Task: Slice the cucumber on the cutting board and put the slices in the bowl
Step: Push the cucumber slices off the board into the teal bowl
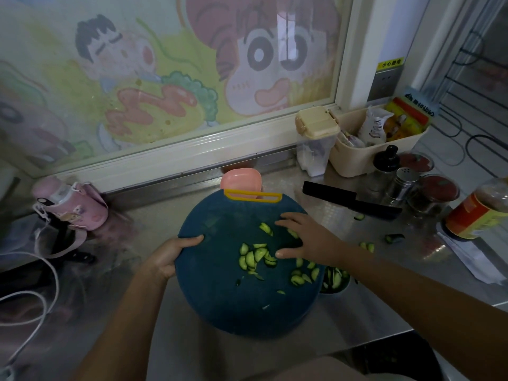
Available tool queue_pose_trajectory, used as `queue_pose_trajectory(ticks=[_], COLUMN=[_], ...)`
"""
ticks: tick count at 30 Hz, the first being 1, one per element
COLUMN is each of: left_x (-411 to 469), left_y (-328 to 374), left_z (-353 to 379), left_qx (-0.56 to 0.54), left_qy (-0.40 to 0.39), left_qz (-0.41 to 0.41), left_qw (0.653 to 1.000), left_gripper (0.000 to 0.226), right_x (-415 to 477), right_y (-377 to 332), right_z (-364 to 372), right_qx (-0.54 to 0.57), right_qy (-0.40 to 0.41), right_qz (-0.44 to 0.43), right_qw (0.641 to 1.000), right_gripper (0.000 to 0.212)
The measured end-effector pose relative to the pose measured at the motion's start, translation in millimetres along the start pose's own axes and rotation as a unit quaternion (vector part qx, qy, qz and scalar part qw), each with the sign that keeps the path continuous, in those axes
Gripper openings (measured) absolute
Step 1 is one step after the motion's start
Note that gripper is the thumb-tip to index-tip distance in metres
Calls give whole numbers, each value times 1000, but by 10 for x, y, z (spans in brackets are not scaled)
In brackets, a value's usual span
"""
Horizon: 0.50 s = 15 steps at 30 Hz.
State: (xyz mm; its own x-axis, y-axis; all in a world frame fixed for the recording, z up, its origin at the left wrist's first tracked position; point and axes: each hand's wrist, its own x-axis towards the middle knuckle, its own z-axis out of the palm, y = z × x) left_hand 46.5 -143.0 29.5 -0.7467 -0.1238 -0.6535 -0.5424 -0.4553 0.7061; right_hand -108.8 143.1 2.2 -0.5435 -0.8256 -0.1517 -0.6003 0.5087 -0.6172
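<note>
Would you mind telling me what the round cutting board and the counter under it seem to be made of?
The cutting board looks like plastic: even dark teal colour, matte face, moulded yellow handle at its far edge. The counter is probably stainless steel: grey, softly shiny, with blurred reflections of things on it.
</note>
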Motion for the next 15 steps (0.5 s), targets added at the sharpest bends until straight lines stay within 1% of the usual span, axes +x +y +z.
queue_pose_trajectory(ticks=[1, 4, 6, 10, 14, 15], left_x=[6, 12, 19, 23, 6, 2], left_y=[-19, -76, -110, -108, -85, -78], left_z=[-5, -12, -20, 15, 37, 40], left_qx=[0, -12, -18, -22, -39, -38], left_qy=[1, 17, 25, 34, 31, 25], left_qz=[-4, -7, -4, 5, 17, 21], left_qw=[1000, 1000, 1000, 999, 999, 999], left_gripper=[81, 49, 38, 35, 28, 36], right_x=[-52, -213, -261, -258, -284, -287], right_y=[11, 32, 50, 83, 76, 80], right_z=[48, 202, 262, 248, 222, 222], right_qx=[-10, -39, -38, -37, -35, -42], right_qy=[-4, 3, 11, 19, 20, 24], right_qz=[-6, -30, -36, -40, -52, -55], right_qw=[1000, 999, 999, 998, 998, 997], right_gripper=[82, 89, 91, 94, 90, 85])
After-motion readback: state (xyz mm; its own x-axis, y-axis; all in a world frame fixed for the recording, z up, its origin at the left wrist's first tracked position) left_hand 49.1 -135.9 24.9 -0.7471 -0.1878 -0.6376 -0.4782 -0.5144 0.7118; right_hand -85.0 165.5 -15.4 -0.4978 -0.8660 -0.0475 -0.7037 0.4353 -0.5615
